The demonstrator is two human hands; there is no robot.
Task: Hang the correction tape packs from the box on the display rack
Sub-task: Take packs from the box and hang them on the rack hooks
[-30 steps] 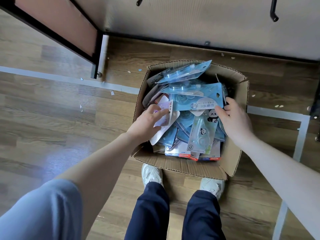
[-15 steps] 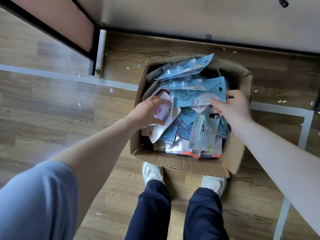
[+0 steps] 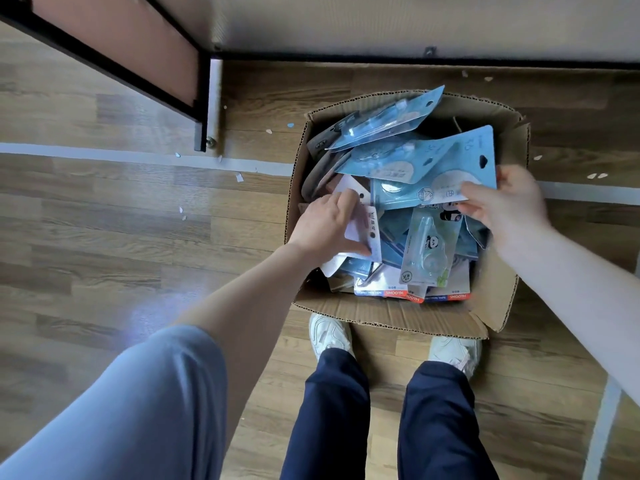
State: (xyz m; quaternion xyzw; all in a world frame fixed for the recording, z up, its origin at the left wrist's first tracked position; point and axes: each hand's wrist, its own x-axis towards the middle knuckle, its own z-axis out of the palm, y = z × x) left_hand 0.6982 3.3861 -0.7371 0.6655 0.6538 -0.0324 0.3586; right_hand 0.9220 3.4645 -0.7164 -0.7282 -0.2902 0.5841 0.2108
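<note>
Scanning from the left: a light blue sleeve (image 3: 114,410) is seen at the near left corner.
Far left: the dark metal frame (image 3: 202,109) of a reddish-brown panel is set on the wooden floor (image 3: 104,237), with a pale tape line (image 3: 104,157) run across the boards just near of its foot.
Left hand: the left hand (image 3: 325,226) is reached into the left part of the box, its fingers and thumb pinched on a white-backed pack (image 3: 363,230) that is held at a tilt above the pile.
Box: an open cardboard box (image 3: 391,315) is stood on the floor right of centre, its flaps spread outward.
Correction tape packs: the box is filled with a loose heap of packs, mostly blue; a panda-printed pack (image 3: 431,251) is laid in the middle, and packs with red-edged "SMOOTH" cards (image 3: 394,292) are lined along the near wall.
Near centre: dark navy trouser legs (image 3: 332,410) and white shoes (image 3: 329,332) are seen just near of the box.
Right hand: the right hand (image 3: 505,206) is closed on the right end of a large blue pack (image 3: 433,168), thumb on top, the pack lifted clear over the heap with its hang hole at the far right corner.
Far right: a second pale tape line (image 3: 588,194) is run on past the box.
</note>
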